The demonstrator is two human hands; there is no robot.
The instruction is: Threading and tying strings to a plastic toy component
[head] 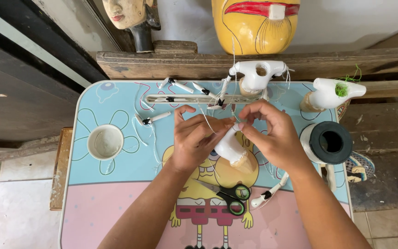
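Both forearms enter from the bottom edge and converge mid-bench. Scissors [229, 197], black handles with green lining, lie closed on the bench [116, 216] between the forearms, just below the hands.

Left hand [194, 138]: palm down, fingers curled, thumb and forefinger pinched on the top of a small white puppet body [231, 148] with a tan wooden base. Right hand [272, 136]: fingers bent inward, fingertips [241, 125] pinched at the same top end, touching the left fingers. The body tilts, base down-right, held just above the bench. Thin white thread [208, 121] runs over the left fingers; can't tell which fingers actually grip it.

Hidden: the top of the body sits behind the fingertips. A white limb piece [269, 192] pokes out under the right wrist, partly covered.

Left: white cup [105, 142], well apart, open bench around it. Right edge: black tape roll [330, 142], close to the right hand, tight room there.

Far: several white limb sticks with black bands [180, 86] scattered, then two white puppet torsos [257, 74] [332, 93] at the back edge. Wooden ledge [185, 64] behind; the carved masks on it are cut off at the frame top.
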